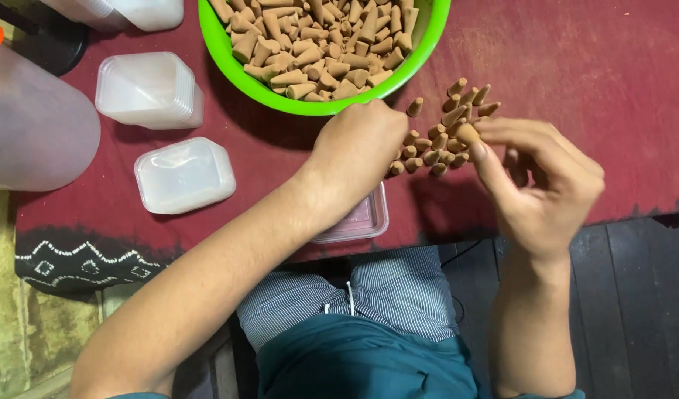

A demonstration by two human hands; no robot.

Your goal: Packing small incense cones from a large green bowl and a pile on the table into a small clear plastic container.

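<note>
Striped trousers (pixel 398 292) and a teal garment (pixel 354 362) are showing nearest the camera, the person sitting at the edge of a counter (pixel 612 66) covered in a dark red cloth. Just beyond the lap, a shallow clear tray (pixel 365 219) is lying at the counter's edge, largely hidden beneath the left wrist. The left hand (pixel 358 148) is reaching across toward the middle, knuckles up and fingers curled under at the near end of the loose cones; whether it is gripping anything I cannot tell. The right hand (pixel 542 185) is hovering to the right of it, thumb and forefinger pinching a single tan cone (pixel 467 133) at the right edge of the pile, its long axis running roughly left to right, away from the fingertips. The loose cone pile (pixel 439 133) is lying between the two hands, touching both, so neither hand is clearly nearer; roughly twenty cones are visible there, tips pointing in mixed directions, many up and to the right. Farther left, two stacks of clear lids or tubs (pixel 184 175) (pixel 149 89) are resting well apart from the hands, beside a large translucent jug (pixel 36 125). Farthest away, one green bowl (pixel 420 52) is sitting heaped with far too many cones to count.
</note>
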